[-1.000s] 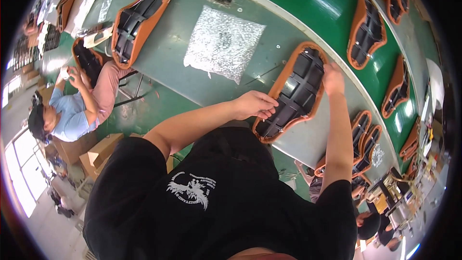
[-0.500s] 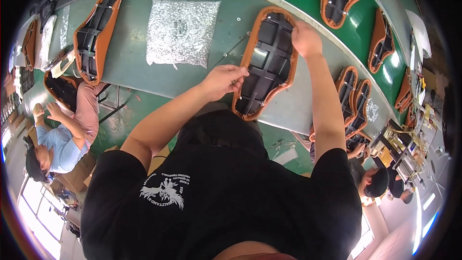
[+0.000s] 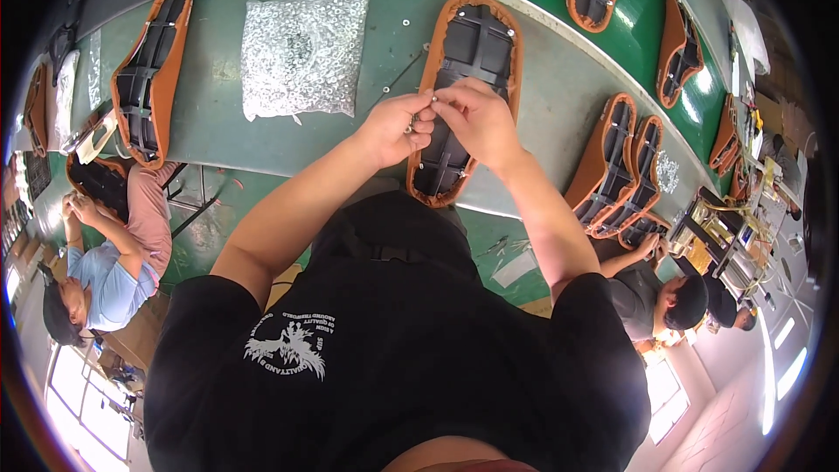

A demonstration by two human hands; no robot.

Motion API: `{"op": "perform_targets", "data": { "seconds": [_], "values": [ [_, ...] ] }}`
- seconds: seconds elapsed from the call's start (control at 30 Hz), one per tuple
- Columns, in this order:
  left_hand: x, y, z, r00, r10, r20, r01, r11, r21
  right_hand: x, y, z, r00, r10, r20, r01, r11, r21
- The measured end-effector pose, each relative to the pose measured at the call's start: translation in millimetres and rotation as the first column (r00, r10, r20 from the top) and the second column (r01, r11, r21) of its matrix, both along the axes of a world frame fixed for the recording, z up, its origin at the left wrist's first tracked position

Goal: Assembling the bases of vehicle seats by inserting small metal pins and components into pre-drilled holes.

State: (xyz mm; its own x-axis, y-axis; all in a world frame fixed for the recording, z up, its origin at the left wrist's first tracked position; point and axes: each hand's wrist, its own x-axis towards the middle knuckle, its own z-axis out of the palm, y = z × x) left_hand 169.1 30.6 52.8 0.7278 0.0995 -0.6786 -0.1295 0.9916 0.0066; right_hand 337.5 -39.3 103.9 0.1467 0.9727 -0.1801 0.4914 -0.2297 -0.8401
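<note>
An orange-brown upholstered pad (image 3: 454,170) lies with its ribbed black back facing up, at the near edge of the grey-green table. Over its middle my two hands meet fingertip to fingertip. My left hand (image 3: 398,129) is closed, with small shiny metal pieces showing among its curled fingers. My right hand (image 3: 481,125) pinches at a small metal piece (image 3: 434,99) between the fingertips of both hands; its exact kind is too small to tell. Left of the pad sits a clear bag (image 3: 304,57) full of small metal rings or nuts.
Another pad (image 3: 153,74) lies at the table's left. More pads (image 3: 603,166) overlap at the right, near a heap of small metal parts (image 3: 667,170). A thin dark rod (image 3: 406,70) lies beside my pad. Co-workers sit left (image 3: 114,280) and right (image 3: 642,297).
My right hand has left the pad's right rim and come over to my left hand's fingertips. My left hand stays closed. The whole view has shifted slightly.
</note>
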Motion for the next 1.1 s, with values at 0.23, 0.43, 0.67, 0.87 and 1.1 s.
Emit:
{"op": "perform_targets", "data": {
  "seconds": [0.23,0.43,0.67,0.87,1.1],
  "values": [
    [10.2,22.2,18.5,0.980,-0.129,-0.150,0.162,0.957,0.239,16.0,37.8,-7.9,0.976,-0.216,-0.039,0.215,0.976,-0.045],
    [-8.6,13.2,16.9,0.953,-0.283,-0.106,0.300,0.928,0.222,84.2,99.8,-78.8,0.913,-0.135,0.385,0.086,0.986,0.143],
    [-35.9,-15.7,-9.4,0.934,-0.348,-0.074,0.355,0.896,0.266,99.3,125.1,-100.7,0.655,0.303,0.692,-0.345,0.935,-0.084],
    [-39.5,-16.2,-7.6,0.960,-0.276,-0.053,0.280,0.936,0.213,90.8,136.1,-83.3,0.453,0.479,0.752,-0.398,0.863,-0.311],
    [-35.6,-9.8,-7.7,0.959,-0.279,-0.046,0.280,0.918,0.280,79.6,146.1,-82.5,0.345,0.520,0.782,-0.297,0.850,-0.434]
  ]
}}
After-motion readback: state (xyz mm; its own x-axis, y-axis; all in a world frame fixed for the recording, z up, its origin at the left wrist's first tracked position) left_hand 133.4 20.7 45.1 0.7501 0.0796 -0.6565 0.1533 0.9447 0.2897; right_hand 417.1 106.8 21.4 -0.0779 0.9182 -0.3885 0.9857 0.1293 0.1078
